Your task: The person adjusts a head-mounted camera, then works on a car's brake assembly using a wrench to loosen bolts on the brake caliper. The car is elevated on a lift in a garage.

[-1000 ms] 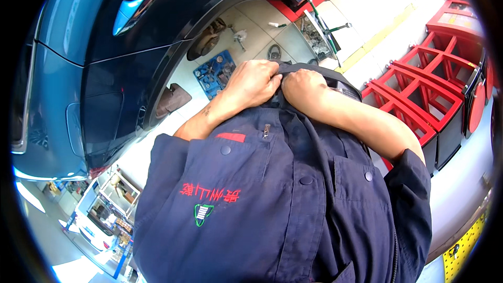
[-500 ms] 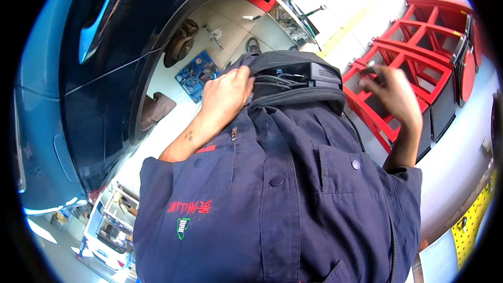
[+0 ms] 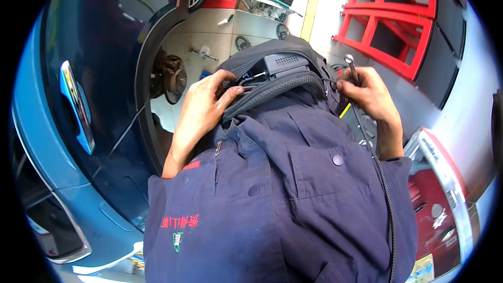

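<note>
From where I stand, a soft black mesh pouch (image 3: 262,94) sits just right of the left hand (image 3: 203,102), whose thumb and fingers pinch its end. It should flex easily; its padded rim looks the safest hold. The right hand (image 3: 369,94) seems curled round a slim, shiny-tipped metal rod (image 3: 350,62). Past the left hand: a rusty brake disc (image 3: 174,79).

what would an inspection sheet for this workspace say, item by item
Surface: pale tiled floor with a yellow stripe
Things in hand: black bag, open, grey vented box inside; metal tool
Clutter: small white item on the floor
Hands: left hand touching the black bag's left edge; right hand with fingers closed around the metal tool
Cables: braided cable hanging over the jacket
Surroundings: blue car, exposed brake disc; red-framed racks
</note>
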Demonstrator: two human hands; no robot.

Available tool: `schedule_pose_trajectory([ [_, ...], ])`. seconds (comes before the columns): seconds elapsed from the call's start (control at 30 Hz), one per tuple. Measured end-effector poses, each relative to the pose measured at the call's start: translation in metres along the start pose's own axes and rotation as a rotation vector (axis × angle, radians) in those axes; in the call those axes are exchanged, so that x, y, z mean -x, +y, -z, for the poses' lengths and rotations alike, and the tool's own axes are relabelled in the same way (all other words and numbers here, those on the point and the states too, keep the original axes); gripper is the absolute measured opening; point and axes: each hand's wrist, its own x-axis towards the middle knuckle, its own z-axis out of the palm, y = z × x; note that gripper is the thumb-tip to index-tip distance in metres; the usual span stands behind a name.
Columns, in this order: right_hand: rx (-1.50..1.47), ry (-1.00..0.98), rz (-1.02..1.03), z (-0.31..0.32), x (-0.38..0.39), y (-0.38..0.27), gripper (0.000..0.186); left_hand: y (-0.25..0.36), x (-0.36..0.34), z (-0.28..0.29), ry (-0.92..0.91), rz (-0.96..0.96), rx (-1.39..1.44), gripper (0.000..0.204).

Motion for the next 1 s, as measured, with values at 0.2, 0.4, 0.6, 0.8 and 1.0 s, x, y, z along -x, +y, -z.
schedule_pose_trajectory([
  [0.2, 0.357, -0.151, 0.137, -0.003, 0.000, 0.014, 0.022, 0.015, -0.018, 0.009, -0.182, -0.028, -0.171, 0.032],
  [0.4, 0.405, 0.144, 0.119, -0.021, -0.007, 0.013, 0.028, 0.033, -0.029, 0.006, -0.285, 0.088, -0.300, 0.039],
  [0.6, 0.073, 0.214, 0.349, 0.010, -0.010, 0.025, 0.017, 0.040, -0.034, -0.001, -0.225, 0.031, -0.313, 0.038],
  [0.8, 0.229, -0.170, 0.568, 0.028, -0.008, 0.042, 0.031, 0.031, -0.034, -0.004, -0.185, 0.042, -0.161, 0.035],
  [1.0, 0.500, -0.050, 0.897, 0.002, -0.012, 0.031, 0.033, 0.029, -0.040, -0.005, -0.162, -0.114, -0.209, 0.042],
])
